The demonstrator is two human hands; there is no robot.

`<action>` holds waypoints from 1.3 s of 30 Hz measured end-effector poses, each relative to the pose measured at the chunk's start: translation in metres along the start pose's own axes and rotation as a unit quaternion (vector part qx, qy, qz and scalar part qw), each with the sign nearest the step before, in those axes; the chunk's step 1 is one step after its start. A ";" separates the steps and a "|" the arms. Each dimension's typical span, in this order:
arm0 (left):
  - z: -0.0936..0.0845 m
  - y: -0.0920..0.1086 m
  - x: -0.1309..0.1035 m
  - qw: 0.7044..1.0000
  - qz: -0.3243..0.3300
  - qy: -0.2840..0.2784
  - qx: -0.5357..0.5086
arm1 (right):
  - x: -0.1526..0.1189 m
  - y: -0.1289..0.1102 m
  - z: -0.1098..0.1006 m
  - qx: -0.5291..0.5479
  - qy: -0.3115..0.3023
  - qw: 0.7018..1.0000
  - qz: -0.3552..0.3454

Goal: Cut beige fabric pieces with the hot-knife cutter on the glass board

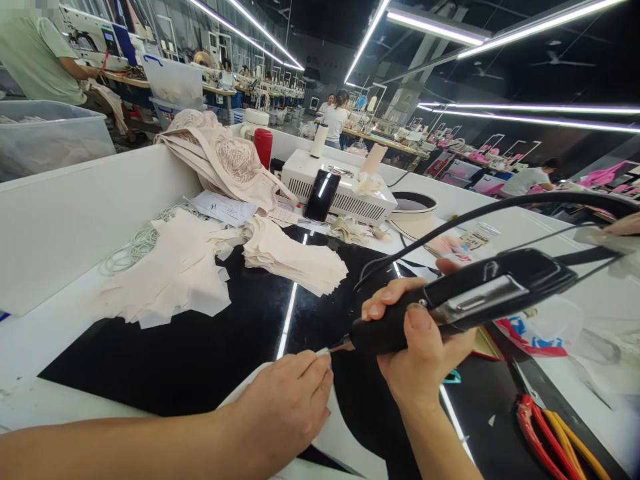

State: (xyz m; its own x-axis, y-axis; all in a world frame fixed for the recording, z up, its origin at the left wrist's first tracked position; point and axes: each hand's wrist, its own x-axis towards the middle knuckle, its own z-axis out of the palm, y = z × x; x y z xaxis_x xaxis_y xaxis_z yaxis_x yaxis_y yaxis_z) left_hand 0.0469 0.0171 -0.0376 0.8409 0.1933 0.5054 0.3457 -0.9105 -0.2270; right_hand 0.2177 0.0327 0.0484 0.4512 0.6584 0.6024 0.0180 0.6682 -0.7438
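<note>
My right hand (425, 353) is wrapped around a black corded hand tool (385, 327) with a silver lever plate on its side. Its narrow metal tip (343, 345) points left and comes right up to my left fingertips. My left hand (290, 400) is closed in a pinch, with a small pale edge showing at the fingertips. Beneath that hand spreads a pale sheet-like piece (350, 433), mostly covered by my hand and forearm; whether it is fabric cannot be made out. Beyond my hands lie a stack of cut beige fabric pieces (295, 257) and a fanned pile of pale pieces (175, 267).
A black board (200, 360) covers the white table. Red-handled scissors (540, 427) lie at right. Behind stand a phone (323, 195), a white vented box (345, 180), a red bottle (263, 147) and stacked beige bras (225, 157). The tool's cable (475, 207) arches overhead. Co-workers sit beyond.
</note>
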 end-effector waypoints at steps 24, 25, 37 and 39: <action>0.001 0.003 0.000 1.000 -0.031 0.000 0.002 | -0.003 0.001 -0.001 -0.009 0.004 1.000 0.001; 0.000 0.003 0.000 0.999 -0.034 0.002 0.000 | -0.003 0.001 0.000 -0.006 0.005 1.000 0.002; 0.001 0.003 0.002 0.999 -0.051 0.016 -0.010 | -0.006 0.005 0.002 0.009 0.008 1.000 0.007; 0.000 0.003 0.002 0.999 -0.051 0.005 -0.009 | -0.005 0.004 0.003 0.014 0.010 1.000 0.005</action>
State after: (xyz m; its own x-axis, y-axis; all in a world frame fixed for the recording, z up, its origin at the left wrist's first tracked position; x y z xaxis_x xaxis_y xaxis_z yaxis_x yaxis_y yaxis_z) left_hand 0.0496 0.0153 -0.0371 0.7977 0.2813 0.5335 0.4215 -0.8927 -0.1595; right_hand 0.2123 0.0327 0.0434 0.4687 0.6580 0.5894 -0.0115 0.6717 -0.7408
